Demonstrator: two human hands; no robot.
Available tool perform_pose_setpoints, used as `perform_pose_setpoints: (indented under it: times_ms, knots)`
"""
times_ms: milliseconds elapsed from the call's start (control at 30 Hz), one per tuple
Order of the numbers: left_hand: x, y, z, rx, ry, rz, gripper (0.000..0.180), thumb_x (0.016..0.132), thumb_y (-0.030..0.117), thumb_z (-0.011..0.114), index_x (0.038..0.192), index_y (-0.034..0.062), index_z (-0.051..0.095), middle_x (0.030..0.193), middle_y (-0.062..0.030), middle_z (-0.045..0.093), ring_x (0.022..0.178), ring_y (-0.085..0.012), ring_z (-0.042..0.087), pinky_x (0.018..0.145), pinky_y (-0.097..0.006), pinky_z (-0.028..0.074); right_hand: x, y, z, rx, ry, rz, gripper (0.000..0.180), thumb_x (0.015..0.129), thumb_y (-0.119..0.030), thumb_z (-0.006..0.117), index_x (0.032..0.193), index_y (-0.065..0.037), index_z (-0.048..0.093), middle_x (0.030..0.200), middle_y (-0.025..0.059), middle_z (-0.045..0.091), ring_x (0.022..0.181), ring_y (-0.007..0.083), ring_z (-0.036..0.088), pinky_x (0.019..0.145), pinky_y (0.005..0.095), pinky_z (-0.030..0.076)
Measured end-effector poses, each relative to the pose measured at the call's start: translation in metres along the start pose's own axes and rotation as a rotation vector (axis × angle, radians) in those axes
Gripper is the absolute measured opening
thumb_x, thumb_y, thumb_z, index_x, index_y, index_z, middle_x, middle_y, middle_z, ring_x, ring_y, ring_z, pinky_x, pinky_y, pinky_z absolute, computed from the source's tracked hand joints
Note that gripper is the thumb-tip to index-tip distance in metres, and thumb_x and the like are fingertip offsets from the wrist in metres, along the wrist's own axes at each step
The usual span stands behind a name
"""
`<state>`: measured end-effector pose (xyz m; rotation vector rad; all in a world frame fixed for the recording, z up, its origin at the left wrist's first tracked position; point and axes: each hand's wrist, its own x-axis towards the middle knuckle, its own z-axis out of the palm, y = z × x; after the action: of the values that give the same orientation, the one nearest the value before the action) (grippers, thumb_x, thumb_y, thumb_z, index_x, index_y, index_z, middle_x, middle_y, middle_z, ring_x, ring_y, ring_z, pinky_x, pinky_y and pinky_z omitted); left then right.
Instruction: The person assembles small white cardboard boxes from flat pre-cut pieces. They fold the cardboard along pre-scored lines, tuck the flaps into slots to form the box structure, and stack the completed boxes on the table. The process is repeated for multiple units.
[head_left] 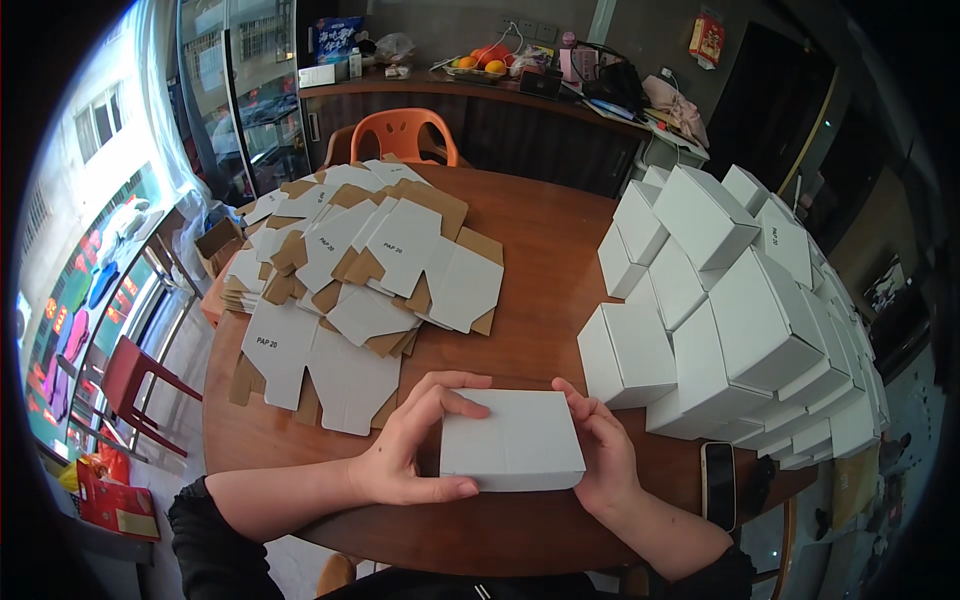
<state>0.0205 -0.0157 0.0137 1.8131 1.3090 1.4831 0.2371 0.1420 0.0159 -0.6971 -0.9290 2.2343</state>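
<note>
Between my two hands is a folded white cardboard box (512,435), held just over the near edge of the wooden table. My left hand (415,440) grips its left side, thumb along the near face and a finger over the top. At the right end, my right hand (607,450) closes round the side, with some fingertips hidden behind the box. Flat unfolded box blanks (400,240), white on one face and brown on the other, lie in a loose pile to the left. Finished white boxes (765,320) are stacked high on the right.
A phone (718,485) lies by the right table edge, below the stack. An orange chair (405,135) stands at the far side, before a sideboard (480,97) with fruit and bags. A red stool (145,385) is on the floor at left.
</note>
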Motion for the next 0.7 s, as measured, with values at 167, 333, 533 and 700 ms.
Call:
perform_pose_setpoints:
  times_ms: [167, 333, 533, 700]
  knots:
    - [0.001, 0.0, -0.002, -0.014, 0.034, 0.002, 0.068, 0.079, 0.047, 0.08, 0.124, 0.002, 0.057, 0.144, -0.0245, 0.047, 0.131, -0.034, 0.048, 0.107, -0.047, 0.04, 0.001, 0.003, -0.005, 0.023, -0.034, -0.019, 0.016, 0.093, 0.002, 0.042, 0.092, -0.004, 0.056, 0.142, 0.0119, 0.054, 0.13, 0.0229, 0.051, 0.118, 0.0407, 0.036]
    - [0.006, 0.003, -0.003, 0.172, 0.038, 0.094, 0.067, 0.074, 0.039, 0.087, 0.122, 0.0025, 0.058, 0.14, -0.0243, 0.05, 0.126, -0.0357, 0.053, 0.101, -0.044, 0.047, -0.002, 0.0, -0.003, 0.031, -0.053, -0.085, 0.015, 0.094, 0.001, 0.043, 0.09, -0.006, 0.056, 0.142, 0.0121, 0.054, 0.129, 0.0228, 0.052, 0.117, 0.0425, 0.038]
    - [0.008, 0.004, -0.002, 0.193, 0.04, 0.134, 0.067, 0.068, 0.033, 0.091, 0.118, 0.0019, 0.059, 0.137, -0.0231, 0.052, 0.121, -0.036, 0.058, 0.097, -0.043, 0.051, -0.004, -0.009, 0.006, -0.073, -0.031, -0.281, 0.014, 0.096, -0.001, 0.046, 0.089, -0.008, 0.056, 0.126, 0.0121, 0.063, 0.121, 0.0229, 0.058, 0.113, 0.0418, 0.041]
    - [0.011, 0.009, -0.004, 0.213, 0.025, 0.144, 0.073, 0.067, 0.031, 0.087, 0.127, 0.0006, 0.059, 0.137, -0.0224, 0.053, 0.12, -0.0366, 0.059, 0.096, -0.044, 0.052, 0.005, -0.001, -0.014, 0.018, 0.03, -0.006, 0.013, 0.097, -0.002, 0.047, 0.09, -0.008, 0.056, 0.104, 0.0103, 0.067, 0.114, 0.0233, 0.061, 0.111, 0.0398, 0.042]
